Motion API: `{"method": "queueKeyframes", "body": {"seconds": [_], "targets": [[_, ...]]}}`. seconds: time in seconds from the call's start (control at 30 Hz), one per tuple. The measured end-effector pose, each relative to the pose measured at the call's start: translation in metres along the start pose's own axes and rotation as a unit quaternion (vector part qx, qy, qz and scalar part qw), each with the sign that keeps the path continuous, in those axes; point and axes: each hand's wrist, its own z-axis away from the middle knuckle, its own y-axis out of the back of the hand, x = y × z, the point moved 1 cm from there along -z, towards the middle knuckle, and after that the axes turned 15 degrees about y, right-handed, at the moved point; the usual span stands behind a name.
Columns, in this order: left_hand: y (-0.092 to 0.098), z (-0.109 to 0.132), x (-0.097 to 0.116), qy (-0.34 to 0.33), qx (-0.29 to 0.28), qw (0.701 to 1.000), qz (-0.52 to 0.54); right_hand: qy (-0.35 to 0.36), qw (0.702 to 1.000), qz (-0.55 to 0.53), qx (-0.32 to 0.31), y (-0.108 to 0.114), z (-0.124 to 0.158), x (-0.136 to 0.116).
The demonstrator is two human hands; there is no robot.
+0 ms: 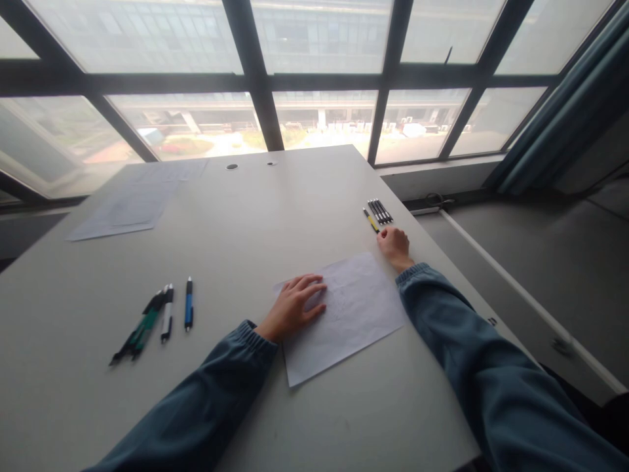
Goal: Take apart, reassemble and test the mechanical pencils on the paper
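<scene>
My left hand [296,306] lies on a white sheet of paper [354,305], fingers spread and flat over its left part. Faint drawn lines show on the sheet beside the fingertips. Past the sheet's far right corner, my right hand [395,247] is closed, with its thumb and fingers on the near end of a yellow and black pen [371,221]. That pen points away from me, its far end by the table top. Just to its right, several black and white pens [380,211] lie side by side in a row.
The white table [236,419] reaches to a large window. At the left lie a blue pen [189,305], a white and black pen [168,313] and green and black pens [142,328]. More papers [132,203] lie at the far left. The table's right edge runs close to my right arm.
</scene>
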Motion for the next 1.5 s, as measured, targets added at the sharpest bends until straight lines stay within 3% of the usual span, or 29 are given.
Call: {"method": "queueKeyframes", "body": {"seconds": [0.57,1.5], "targets": [[0.003,0.002,0.003,0.001,-0.015,1.0,-0.024,-0.015,1.0,0.006,-0.012,-0.008,-0.022,0.004],[0.003,0.002,0.003,0.004,-0.021,0.999,-0.033,-0.026,0.999,0.015,-0.013,-0.009,-0.025,0.002]]}}
